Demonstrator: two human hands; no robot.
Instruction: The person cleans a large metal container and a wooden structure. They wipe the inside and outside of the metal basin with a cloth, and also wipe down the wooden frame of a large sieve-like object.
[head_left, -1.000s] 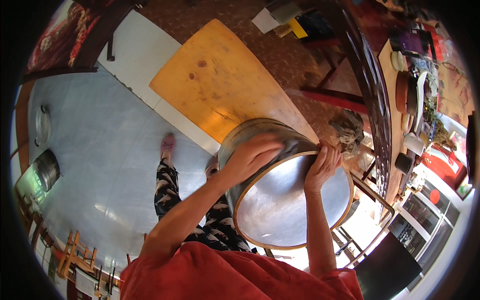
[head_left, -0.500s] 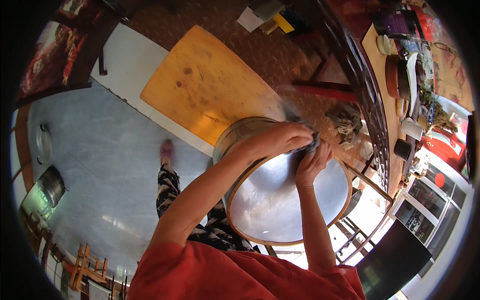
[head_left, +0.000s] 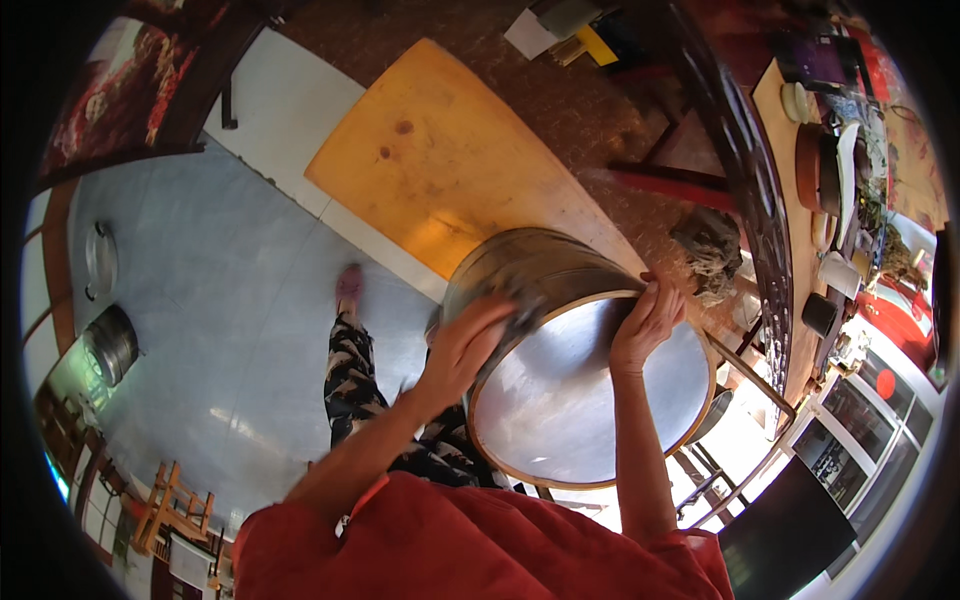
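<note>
A large round metal pot (head_left: 545, 262) is tipped on its side, its shiny round face toward me and a brownish band around the rim. It rests against the near right end of a yellow wooden board (head_left: 430, 140). My right hand (head_left: 646, 328) is closed over the upper edge of the rim. Against the left part of the outer wall, my left hand (head_left: 465, 345) presses a dark grey cloth (head_left: 522, 305). Motion blurs the left fingers and the cloth.
Under the board is a white tabletop (head_left: 290, 100). A long wooden counter (head_left: 775, 130) with bowls and containers runs along the right. A crumpled dark bag (head_left: 708, 250) lies between. At far left, a metal pot (head_left: 110, 345) and a lid (head_left: 100, 260) are on the grey floor.
My left hand has moved left and down with the cloth, from the top of the rim to the pot's outer wall. My right hand stays on the rim.
</note>
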